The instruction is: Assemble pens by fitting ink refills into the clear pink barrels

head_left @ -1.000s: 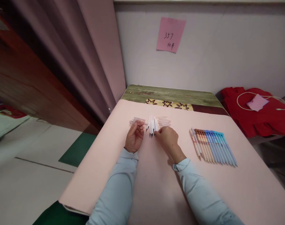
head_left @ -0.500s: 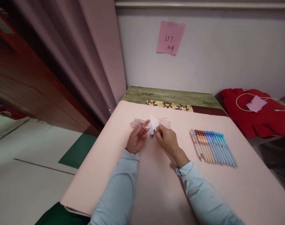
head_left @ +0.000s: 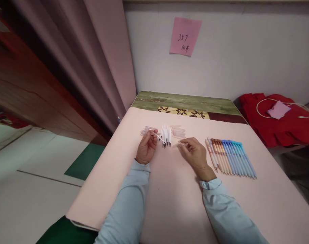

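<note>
My left hand (head_left: 146, 149) pinches a thin white pen refill (head_left: 159, 137) that slants down to the right, its dark tip over a bunch of white refills (head_left: 165, 133) on the table. Fingertips of my right hand (head_left: 195, 156) are closed on a pale, translucent pen part (head_left: 176, 145), held low to the right of the bunch. Its exact shape is hard to make out. Beyond my left fingers lie clear pen barrels (head_left: 148, 129), partly covered by the hand. Pale translucent pen parts (head_left: 178, 131) lie behind my right hand.
A neat row of brown, blue and turquoise pens (head_left: 232, 159) lies at the right on the pink-covered table (head_left: 169, 203). Behind the table is a wall with a pink note (head_left: 185, 36). Red cloth with a white cable (head_left: 258, 112) sits to the far right.
My right hand has drawn back to the right and now shows a translucent part in its fingers. My left fingers have closed in, with a slanting refill now visible.
</note>
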The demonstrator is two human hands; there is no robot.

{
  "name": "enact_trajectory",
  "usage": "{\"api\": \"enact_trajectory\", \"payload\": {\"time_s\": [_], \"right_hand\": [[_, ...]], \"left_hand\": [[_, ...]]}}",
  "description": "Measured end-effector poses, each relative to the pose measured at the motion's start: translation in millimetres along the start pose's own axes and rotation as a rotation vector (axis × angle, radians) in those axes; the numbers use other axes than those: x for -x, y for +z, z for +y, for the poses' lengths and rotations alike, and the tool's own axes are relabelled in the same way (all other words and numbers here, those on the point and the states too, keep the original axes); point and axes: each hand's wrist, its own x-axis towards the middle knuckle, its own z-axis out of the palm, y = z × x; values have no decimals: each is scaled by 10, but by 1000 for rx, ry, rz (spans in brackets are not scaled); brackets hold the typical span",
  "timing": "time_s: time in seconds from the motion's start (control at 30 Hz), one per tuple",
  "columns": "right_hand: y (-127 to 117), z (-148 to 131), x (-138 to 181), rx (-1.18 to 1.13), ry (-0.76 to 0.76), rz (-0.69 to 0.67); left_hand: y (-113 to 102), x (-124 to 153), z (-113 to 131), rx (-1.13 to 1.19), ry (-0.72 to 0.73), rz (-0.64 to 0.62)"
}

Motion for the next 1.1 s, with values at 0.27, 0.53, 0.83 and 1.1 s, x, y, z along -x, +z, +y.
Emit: {"api": "enact_trajectory", "payload": {"time_s": [0.27, 0.53, 0.83, 1.1], "right_hand": [[64, 46, -86, 147, -140, -201], [113, -97, -18, -359, 70, -186], [209, -265, 33, -376, 96, -224], [230, -278, 27, -420, 96, -238]], "left_hand": [[9, -4, -4, -4, 19, 5], [33, 12, -10, -3, 20, 35], [33, 22, 16, 15, 27, 11], [9, 15, -11, 4, 25, 1]]}}
